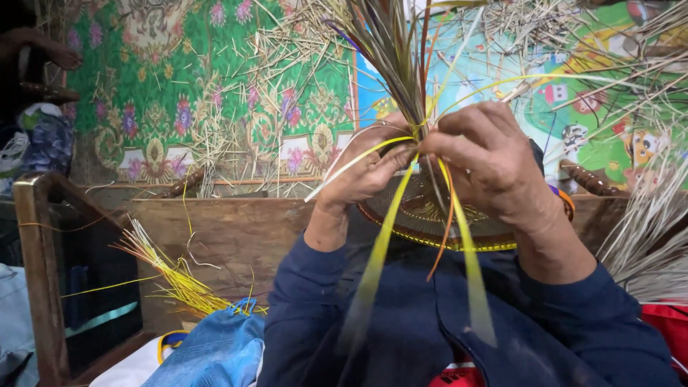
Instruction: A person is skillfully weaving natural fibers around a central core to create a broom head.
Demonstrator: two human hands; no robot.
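Both my hands are raised close to the camera around a woven round basket piece (430, 215) with a dark centre and an orange-and-yellow rim. My left hand (365, 168) grips it from the left, fingers pinched on the strands. From the right, my right hand (494, 161) pinches the same bundle of dark upright straws (390, 50) that fans out above. Yellow strips (469, 265) and a thin orange strand hang down from between my fingers over my dark blue sleeves.
A wooden frame or table edge (229, 229) runs across below the hands. Loose straw (236, 129) litters a green floral mat (179, 86) and a colourful cartoon mat (609, 107). Yellow straw bundle (175, 276) and blue cloth (215, 351) lie lower left; pale straw sheaf (652, 236) at right.
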